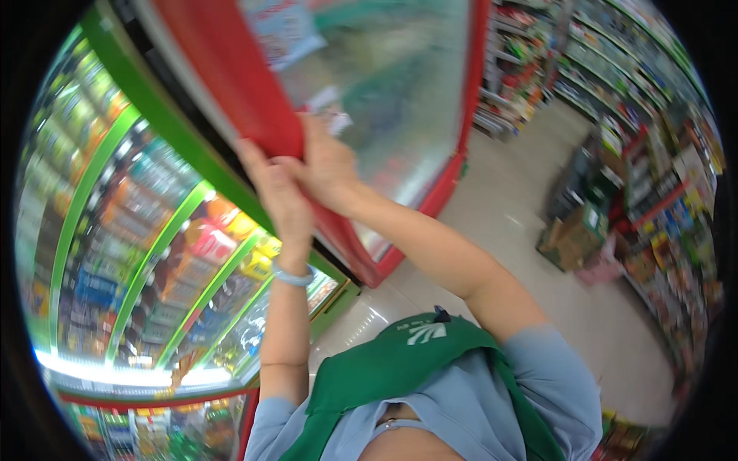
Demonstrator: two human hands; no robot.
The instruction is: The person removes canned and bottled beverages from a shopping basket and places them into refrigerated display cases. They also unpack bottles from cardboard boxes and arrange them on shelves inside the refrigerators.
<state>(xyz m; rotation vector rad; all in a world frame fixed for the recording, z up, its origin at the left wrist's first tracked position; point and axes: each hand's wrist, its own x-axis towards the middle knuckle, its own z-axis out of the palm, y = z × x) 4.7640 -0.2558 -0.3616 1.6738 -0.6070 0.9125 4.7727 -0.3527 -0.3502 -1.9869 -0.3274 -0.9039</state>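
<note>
A red-framed glass door [398, 86] of a drinks cooler stands swung out before me, with paper stickers on its glass. My left hand [282, 190], a pale blue bangle at its wrist, lies on the outer edge of the red frame near the green cooler edge. Close beside it, my right hand [326, 161] is on the same red frame, its fingers around the frame's edge; the two hands seem to touch. Blur hides how firmly either hand grips. Lit shelves of bottled drinks [138, 213] fill the left side behind green shelf strips.
Packed store shelves [617, 69] run along the back right. An open cardboard box [576, 236] and a pink bag [602, 262] are on the tiled floor [519, 201] beside crowded racks. Another red-edged cooler [161, 426] is at the lower left.
</note>
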